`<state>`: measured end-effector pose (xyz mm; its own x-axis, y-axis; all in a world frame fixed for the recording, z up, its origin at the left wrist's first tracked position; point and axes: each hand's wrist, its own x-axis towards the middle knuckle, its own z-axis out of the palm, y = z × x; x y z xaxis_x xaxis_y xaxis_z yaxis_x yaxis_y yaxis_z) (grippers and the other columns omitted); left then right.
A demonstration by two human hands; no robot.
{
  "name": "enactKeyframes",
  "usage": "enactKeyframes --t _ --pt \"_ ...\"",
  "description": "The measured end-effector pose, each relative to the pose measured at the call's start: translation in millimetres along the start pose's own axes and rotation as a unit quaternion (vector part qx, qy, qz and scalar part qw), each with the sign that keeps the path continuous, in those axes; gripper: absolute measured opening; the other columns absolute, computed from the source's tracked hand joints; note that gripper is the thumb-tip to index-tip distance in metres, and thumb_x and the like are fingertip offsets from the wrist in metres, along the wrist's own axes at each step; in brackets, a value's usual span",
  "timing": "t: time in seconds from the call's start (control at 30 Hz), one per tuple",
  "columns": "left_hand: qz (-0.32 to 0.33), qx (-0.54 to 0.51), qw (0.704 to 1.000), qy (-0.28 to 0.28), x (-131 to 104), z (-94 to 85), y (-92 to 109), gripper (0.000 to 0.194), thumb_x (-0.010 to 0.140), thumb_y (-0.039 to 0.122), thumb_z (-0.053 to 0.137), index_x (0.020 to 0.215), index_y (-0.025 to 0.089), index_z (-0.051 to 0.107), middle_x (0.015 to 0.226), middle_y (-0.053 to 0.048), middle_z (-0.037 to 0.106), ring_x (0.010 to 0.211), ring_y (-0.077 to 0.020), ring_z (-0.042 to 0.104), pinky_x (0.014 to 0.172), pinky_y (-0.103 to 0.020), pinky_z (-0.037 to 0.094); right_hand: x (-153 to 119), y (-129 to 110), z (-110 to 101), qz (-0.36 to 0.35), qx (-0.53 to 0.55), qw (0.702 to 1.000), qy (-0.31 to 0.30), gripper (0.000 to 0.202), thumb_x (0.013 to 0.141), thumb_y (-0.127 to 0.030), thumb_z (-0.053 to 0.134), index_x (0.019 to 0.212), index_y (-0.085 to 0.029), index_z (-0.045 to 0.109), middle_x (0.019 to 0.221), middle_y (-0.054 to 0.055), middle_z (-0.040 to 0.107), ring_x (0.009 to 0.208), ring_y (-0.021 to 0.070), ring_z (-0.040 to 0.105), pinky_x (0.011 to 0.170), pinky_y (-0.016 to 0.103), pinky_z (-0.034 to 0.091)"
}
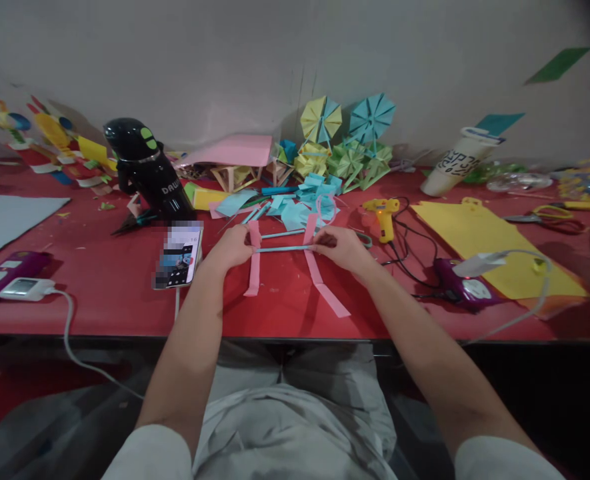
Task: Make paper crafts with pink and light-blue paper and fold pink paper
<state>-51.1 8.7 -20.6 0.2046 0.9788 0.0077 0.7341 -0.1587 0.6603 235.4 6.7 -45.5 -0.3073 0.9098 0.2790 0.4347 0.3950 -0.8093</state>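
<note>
Sleeved arms (188,333) angle inward; left hand (232,248) and right hand (342,248) pinch one blue strip (283,249).

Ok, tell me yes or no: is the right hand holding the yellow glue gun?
No, the yellow glue gun rests on the red table, apart from the right hand.

my left hand (235,249) and right hand (341,249) hide the ends of the near blue stick (283,249); phone (181,259), blurred into blocks leftward; pale sheet (12,223), cut by left edge; my sleeves (152,455), cut by bottom edge
</note>
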Motion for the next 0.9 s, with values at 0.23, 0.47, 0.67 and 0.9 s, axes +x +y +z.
enactKeyframes --t 0.23,0.47,0.67,0.9 --pt "-0.019 0.011 1.0 0.005 -2.7 -3.1 3.7 0.017 0.072 0.01 0.065 0.087 0.017 0.069 0.094 -0.006 0.073 0.092 -0.02 0.069 0.089 -0.031 0.053 3.7 1.7 -1.8 -0.008 -0.038 0.999 0.026 0.026 0.081 -0.035 0.066 0.101 -0.019 0.064 0.104 0.011 0.072 0.084 0.0218 0.067 0.075 0.037 0.054" --pt "-0.018 0.031 0.999 0.004 -4.9 -4.9 10.6 0.018 0.073 0.008 0.063 0.087 0.017 0.069 0.093 -0.007 0.073 0.093 -0.0206 0.069 0.09 -0.032 0.052 6.0 -4.3 0.4 -0.016 -0.053 0.998 0.004 0.017 0.078 -0.036 0.067 0.078 -0.019 0.062 0.082 0.006 0.07 0.074 0.019 0.063 0.072 0.033 0.05" --pt "-0.02 0.038 0.999 0.006 -4.3 -4.1 8.5 0.02 0.073 0.009 0.063 0.09 0.018 0.069 0.095 -0.007 0.074 0.092 -0.0209 0.069 0.087 -0.031 0.053 3.9 -6.9 -3.8 -0.027 -0.051 0.998 -0.024 0.021 0.083 -0.04 0.063 0.08 -0.019 0.062 0.08 0.005 0.066 0.069 0.0164 0.057 0.066 0.031 0.045" --pt "-0.024 0.049 0.998 0.008 -4.3 -4.3 10.4 0.02 0.073 0.009 0.062 0.091 0.017 0.068 0.095 -0.007 0.074 0.091 -0.0212 0.069 0.086 -0.031 0.052 2.8 -0.6 -2.2 -0.007 -0.112 0.993 -0.022 0.026 0.079 -0.042 0.07 0.077 -0.018 0.062 0.075 0.003 0.061 0.067 0.0156 0.052 0.064 0.03 0.042"
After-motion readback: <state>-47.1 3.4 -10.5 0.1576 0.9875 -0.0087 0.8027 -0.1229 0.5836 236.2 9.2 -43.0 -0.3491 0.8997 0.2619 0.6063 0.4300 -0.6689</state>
